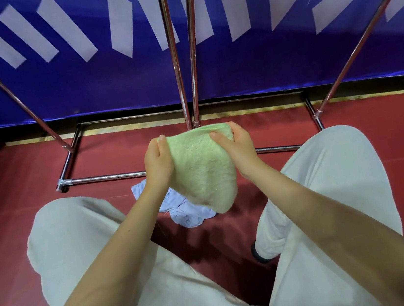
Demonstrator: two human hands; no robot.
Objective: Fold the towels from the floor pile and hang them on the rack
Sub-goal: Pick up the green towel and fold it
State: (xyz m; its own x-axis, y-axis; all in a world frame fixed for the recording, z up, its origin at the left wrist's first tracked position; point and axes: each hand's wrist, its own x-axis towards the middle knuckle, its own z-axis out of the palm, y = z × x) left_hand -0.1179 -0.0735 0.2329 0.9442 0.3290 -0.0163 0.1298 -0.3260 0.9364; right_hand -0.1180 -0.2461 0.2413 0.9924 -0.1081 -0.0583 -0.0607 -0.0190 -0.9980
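I've got the green towel (201,168) up in the air in front of my knees, between the two trouser legs, well above the red floor (32,180). My left hand (157,162) grips its upper left corner, thumb over the top edge and fingers curled behind the cloth; my right hand (237,145) pinches the upper right corner, thumb pressed on the near face. The towel looks already doubled, a thick terry pad, and it hangs from that top edge and sags to a rounded point at the lower right. So its long axis runs from my hands down and slightly right, toward me, with the top edge lying across, left to right. I judge it light, soft and floppy, with no stiffness of its own; it will droop wherever I don't hold it, yet the looped pile should not slip in the fingers. The corners of the top edge are the place to hold, as now, to keep the fold square. Below it, on the floor, lies a crumpled pale blue towel (177,207), partly hidden. The rack (181,78) stands just beyond, its chrome base bars on the floor and uprights rising in front of a blue banner (274,66); I can't see its top rail.
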